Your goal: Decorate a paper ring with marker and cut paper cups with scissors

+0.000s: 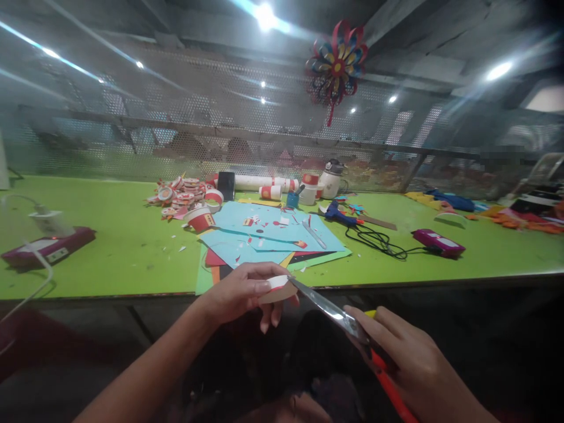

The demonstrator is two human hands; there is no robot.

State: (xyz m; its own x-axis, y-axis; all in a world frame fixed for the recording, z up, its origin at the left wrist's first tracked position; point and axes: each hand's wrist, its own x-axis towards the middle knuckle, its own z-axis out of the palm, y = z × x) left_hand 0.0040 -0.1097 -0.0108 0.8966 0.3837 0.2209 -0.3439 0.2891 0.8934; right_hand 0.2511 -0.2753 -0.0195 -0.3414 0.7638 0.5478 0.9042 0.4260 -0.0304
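Note:
My left hand [242, 292] pinches a small curved piece of paper cup [277, 292], white with a red edge, just in front of the table's near edge. In my right hand [405, 346] is a pair of scissors [328, 308] with long metal blades and red and yellow handles. The blade tips meet the upper edge of the cup piece; whether they cut into it I cannot tell. Beyond my hands, sheets of light blue paper [238, 242] carry small red and white scraps. A cut red and white paper cup [200, 219] lies at their left edge.
A heap of red and white paper pieces [185, 194] lies at the back left. A blue glue gun [339, 215] with a black cable rests right of the sheets. Purple power strips [438, 242] sit on both sides. A jug [332, 179] stands at the back.

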